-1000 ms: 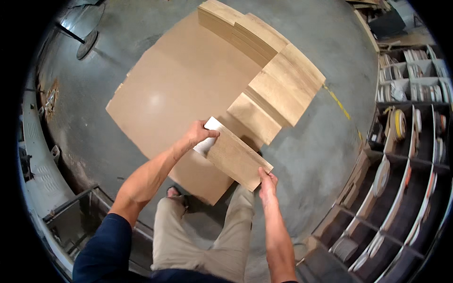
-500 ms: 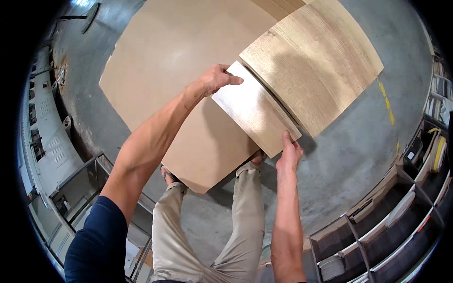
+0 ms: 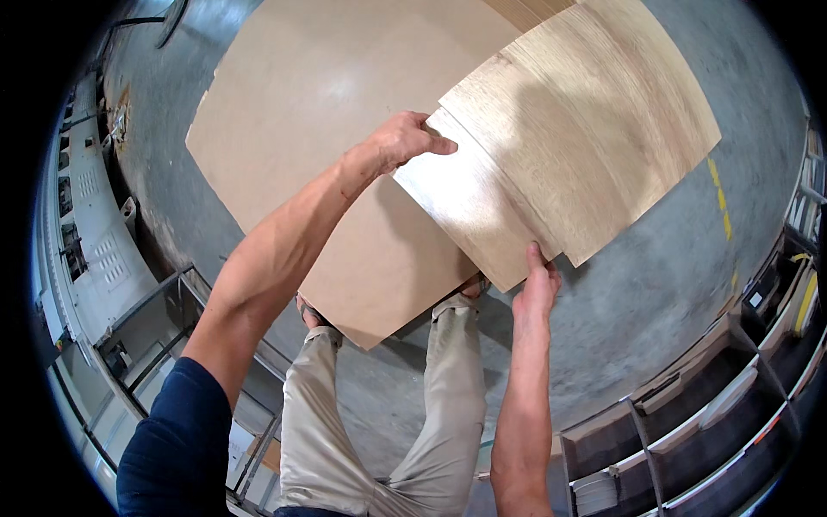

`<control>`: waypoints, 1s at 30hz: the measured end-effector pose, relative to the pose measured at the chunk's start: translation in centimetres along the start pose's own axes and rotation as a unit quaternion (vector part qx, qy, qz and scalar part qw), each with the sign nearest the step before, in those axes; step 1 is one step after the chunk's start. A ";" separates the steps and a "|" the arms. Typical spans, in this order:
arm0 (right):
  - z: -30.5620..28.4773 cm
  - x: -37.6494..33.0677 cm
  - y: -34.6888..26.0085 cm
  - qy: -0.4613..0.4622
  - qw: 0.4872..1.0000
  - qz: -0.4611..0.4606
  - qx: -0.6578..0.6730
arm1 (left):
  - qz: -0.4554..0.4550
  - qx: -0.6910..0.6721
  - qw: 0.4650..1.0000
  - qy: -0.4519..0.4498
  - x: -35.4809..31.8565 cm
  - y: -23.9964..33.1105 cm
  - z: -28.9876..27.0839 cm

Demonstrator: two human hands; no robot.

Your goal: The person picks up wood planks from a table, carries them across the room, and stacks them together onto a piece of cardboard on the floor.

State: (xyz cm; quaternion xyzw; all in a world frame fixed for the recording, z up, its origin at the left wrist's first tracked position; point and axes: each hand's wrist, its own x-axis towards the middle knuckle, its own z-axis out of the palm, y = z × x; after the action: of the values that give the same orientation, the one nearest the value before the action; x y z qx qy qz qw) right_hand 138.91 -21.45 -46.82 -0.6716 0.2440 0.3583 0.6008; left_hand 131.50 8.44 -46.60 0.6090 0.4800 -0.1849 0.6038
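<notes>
With my left hand (image 3: 403, 142) I am gripping the far left end of a narrow wood-grain board (image 3: 474, 194), and with my right hand (image 3: 540, 291) I am pinching its near right end, both thumbs pressing on its top face. I am holding it over the right part of the broad brown panel (image 3: 327, 95), its long side lying along a larger wood-grain board (image 3: 612, 129) that is resting on the panel's right side; I cannot tell whether the two are touching. A yellow floor stripe (image 3: 722, 200) is running right of the panel, and a compartmented rack (image 3: 639, 435) is standing right of it, nearer me
</notes>
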 end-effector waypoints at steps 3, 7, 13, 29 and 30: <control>-0.2 -0.1 0.1 -0.004 0.999 0.030 0.028 | 0.004 0.018 1.000 0.005 -0.6 1.0 0.7; -0.8 0.3 0.2 -0.022 0.999 0.029 0.034 | 0.016 0.056 0.998 0.007 -0.5 1.3 0.8; -0.6 0.9 -0.3 -0.035 0.997 0.049 0.037 | 0.086 0.031 0.994 0.060 0.7 0.3 0.5; 10.5 -31.2 4.3 -0.452 0.763 -0.039 -0.460 | -0.147 -0.227 0.873 0.406 -51.8 -31.4 0.0; 11.4 -34.6 6.0 -0.496 0.720 -0.027 -0.485 | -0.167 -0.183 0.808 0.535 -55.8 -38.0 3.6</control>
State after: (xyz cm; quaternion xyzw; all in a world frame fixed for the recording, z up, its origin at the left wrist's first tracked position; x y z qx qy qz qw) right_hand 110.66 -14.79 -24.01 -0.6039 -0.3138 0.6932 0.2374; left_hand 75.79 -22.22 -23.60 0.4005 0.8462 0.1637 0.3110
